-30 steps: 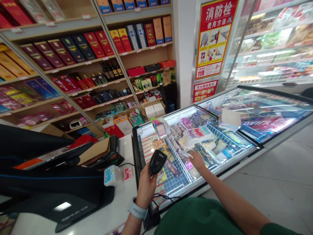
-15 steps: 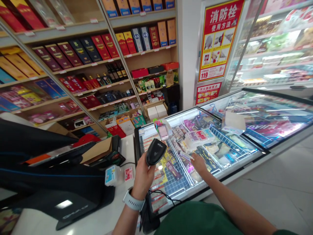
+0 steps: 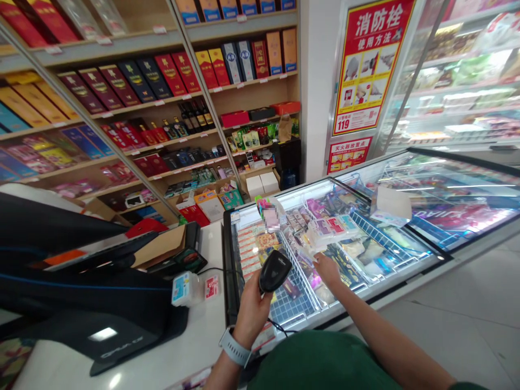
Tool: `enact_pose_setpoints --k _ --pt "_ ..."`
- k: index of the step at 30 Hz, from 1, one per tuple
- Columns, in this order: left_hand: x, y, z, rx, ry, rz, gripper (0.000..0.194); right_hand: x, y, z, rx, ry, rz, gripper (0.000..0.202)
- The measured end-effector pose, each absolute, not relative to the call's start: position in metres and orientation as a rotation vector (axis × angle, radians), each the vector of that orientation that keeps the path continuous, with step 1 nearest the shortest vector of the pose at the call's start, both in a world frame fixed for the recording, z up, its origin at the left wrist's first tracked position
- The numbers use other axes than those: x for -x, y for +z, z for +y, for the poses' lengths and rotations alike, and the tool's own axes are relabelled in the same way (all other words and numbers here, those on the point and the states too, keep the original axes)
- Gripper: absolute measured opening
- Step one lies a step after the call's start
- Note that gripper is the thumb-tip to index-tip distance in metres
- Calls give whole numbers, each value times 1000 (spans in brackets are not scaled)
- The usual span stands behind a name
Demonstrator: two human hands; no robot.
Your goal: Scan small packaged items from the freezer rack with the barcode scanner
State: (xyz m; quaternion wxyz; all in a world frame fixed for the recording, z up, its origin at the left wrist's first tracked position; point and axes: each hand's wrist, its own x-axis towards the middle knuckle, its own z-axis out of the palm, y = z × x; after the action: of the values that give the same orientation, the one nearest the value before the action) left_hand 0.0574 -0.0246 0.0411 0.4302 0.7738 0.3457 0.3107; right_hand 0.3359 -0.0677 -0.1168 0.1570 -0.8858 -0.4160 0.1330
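Observation:
My left hand [image 3: 252, 311], with a pale watch on its wrist, is wrapped round a black handheld scanner [image 3: 275, 271] above the near left part of the glass-topped freezer [image 3: 430, 260]. Over the freezer's middle, my right hand [image 3: 328, 272] has its fingers closed at the edge of something pale and thin, too small to name. Just beyond that hand, clear plastic boxes with coloured labels [image 3: 333, 227] rest on the glass. A small pack with a blurred patch [image 3: 271, 218] lies farther left.
Left of me stands a black checkout terminal [image 3: 122, 314] on a white counter [image 3: 203, 338]. Two plastic containers [image 3: 184, 290] sit beside it. An open cardboard piece [image 3: 392, 205] lies on the freezer. Stocked shelves [image 3: 158, 103] line the back wall.
My left hand and the scanner have moved right and nearer to me. My right hand has shifted slightly left.

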Motion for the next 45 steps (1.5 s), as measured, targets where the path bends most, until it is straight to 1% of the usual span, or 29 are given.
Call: enact_pose_setpoints --k 6,10,20,33,45 --pt "-55 38 -22 -1930 792 862 45 -340 -115 -61 2471 399 -1163 25" --pt "-55 36 -20 -1933 788 859 43 -342 -112 -56 2410 389 -1126 26" --pt "-56 31 -13 -1936 801 880 45 -341 -95 -48 2270 364 -1055 30" --pt "-52 24 -14 -1926 748 877 48 -339 -83 -38 2089 455 -931 27" --pt "-53 29 -13 -1925 717 872 44 -342 -68 -32 1982 461 -868 28"
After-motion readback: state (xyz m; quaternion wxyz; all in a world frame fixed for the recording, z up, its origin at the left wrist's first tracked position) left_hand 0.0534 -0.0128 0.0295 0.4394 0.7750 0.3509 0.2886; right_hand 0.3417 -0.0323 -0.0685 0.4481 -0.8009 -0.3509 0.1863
